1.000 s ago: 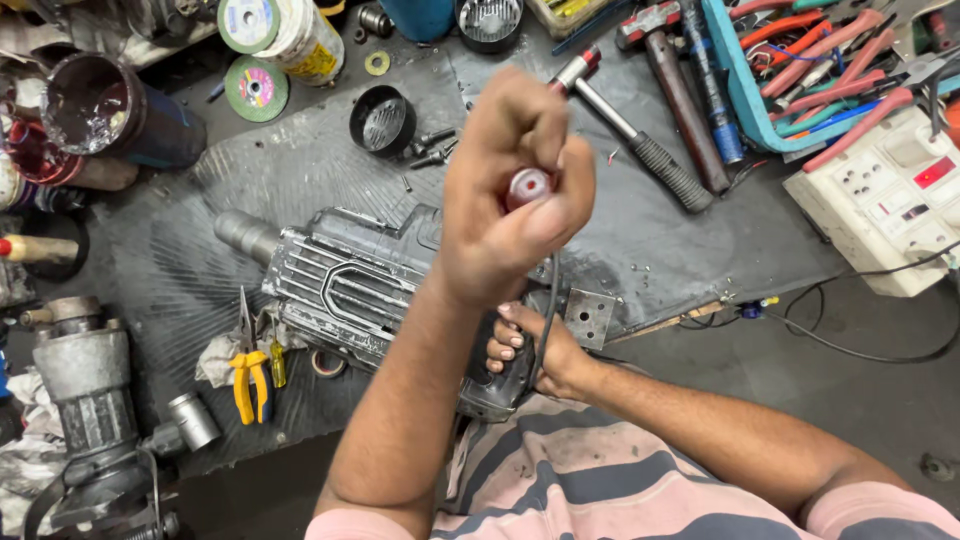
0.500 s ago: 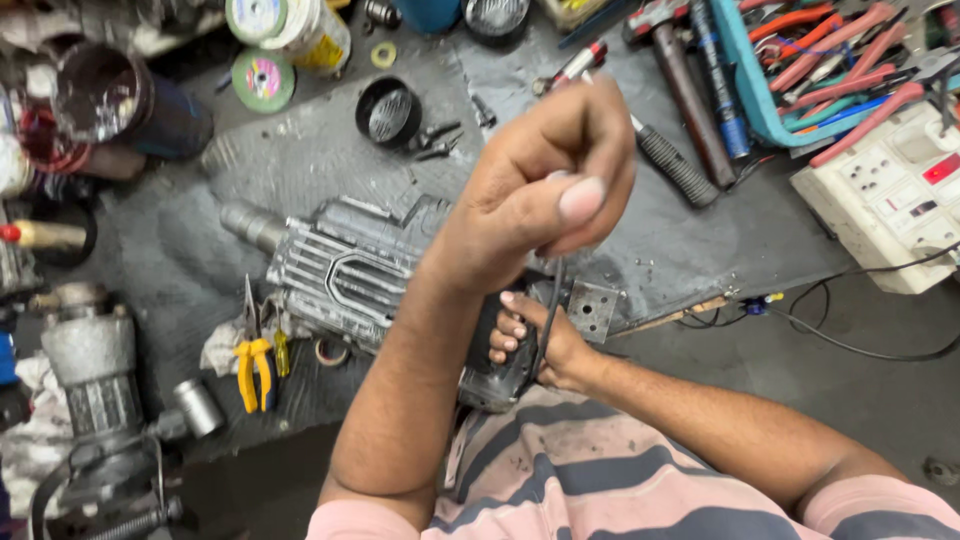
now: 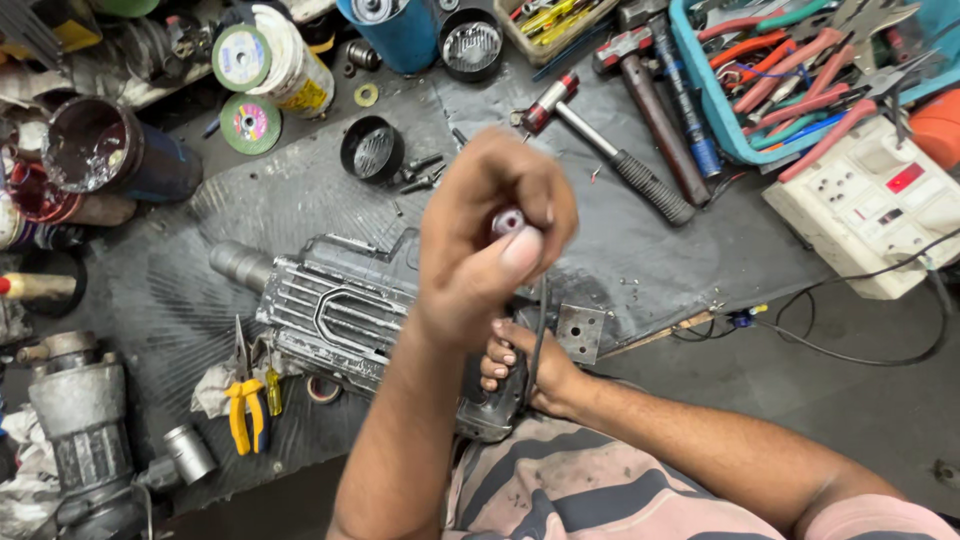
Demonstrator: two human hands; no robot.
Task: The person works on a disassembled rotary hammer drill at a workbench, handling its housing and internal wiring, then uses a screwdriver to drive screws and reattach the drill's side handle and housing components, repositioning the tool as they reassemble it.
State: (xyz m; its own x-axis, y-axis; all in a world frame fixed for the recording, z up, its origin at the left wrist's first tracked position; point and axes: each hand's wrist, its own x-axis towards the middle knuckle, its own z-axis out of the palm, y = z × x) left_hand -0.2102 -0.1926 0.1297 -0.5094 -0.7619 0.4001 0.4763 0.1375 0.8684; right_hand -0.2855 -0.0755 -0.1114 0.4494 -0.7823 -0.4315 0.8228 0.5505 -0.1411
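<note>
My left hand (image 3: 480,240) is raised in a fist, shut on a tool handle whose red-and-silver end (image 3: 508,220) shows between thumb and fingers; the shaft below is hidden by the hand. Under it lies a grey ribbed power tool (image 3: 340,310) on a dark rubber mat (image 3: 250,230). My right hand (image 3: 520,365) grips the tool's black rear handle near my lap. A black cable (image 3: 541,320) runs past its fingers.
Two hammers (image 3: 610,150) lie at the back. A blue tray (image 3: 700,95) of pliers and a white socket board (image 3: 870,210) sit at the right. Yellow pliers (image 3: 245,410), a black cap (image 3: 372,150), cutting discs (image 3: 250,122) and a grey motor part (image 3: 80,430) lie at the left.
My left fist has twisted on the handle and dropped slightly; the handle's red end, hidden half a second ago, shows again. My right hand keeps its grip on the tool.
</note>
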